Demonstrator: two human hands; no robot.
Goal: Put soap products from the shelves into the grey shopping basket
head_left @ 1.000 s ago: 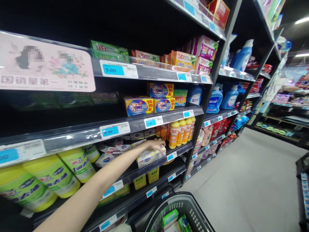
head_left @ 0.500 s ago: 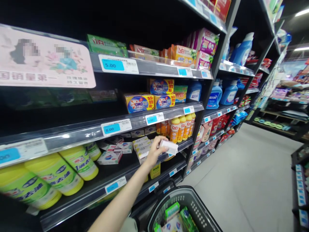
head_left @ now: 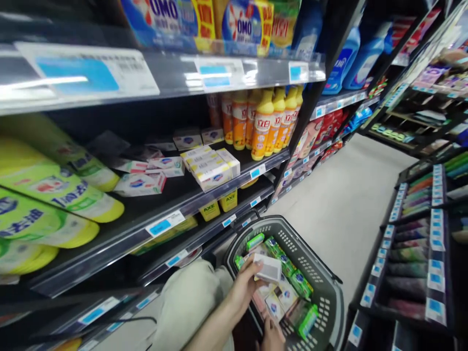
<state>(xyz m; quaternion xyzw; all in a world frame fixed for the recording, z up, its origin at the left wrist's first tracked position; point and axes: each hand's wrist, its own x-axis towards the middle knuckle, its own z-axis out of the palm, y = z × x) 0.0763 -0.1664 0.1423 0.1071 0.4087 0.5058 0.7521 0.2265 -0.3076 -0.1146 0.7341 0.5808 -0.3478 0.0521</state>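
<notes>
Supermarket aisle, dark shelves [head_left: 204, 192] on left, grey basket [head_left: 329, 302] on floor below. Left hand [head_left: 245, 287] grips white soap box [head_left: 268, 268], fingers wrapped round its near end, box just above basket contents, not touching them as far as visible. Judged: pick done, drop into basket left. Right hand [head_left: 272, 335] low at basket's near edge, fingers hidden, grip cannot tell. Green packs [head_left: 288, 265] already inside.

Bright overhead store light, dark shelf recesses. Strong glare on the shelf edge strip [head_left: 171, 73], washing out the price tags [head_left: 87, 73]. Motion blur upper left; wide-angle bending at edges, yellow bottles [head_left: 44, 195] stretched, soft.
</notes>
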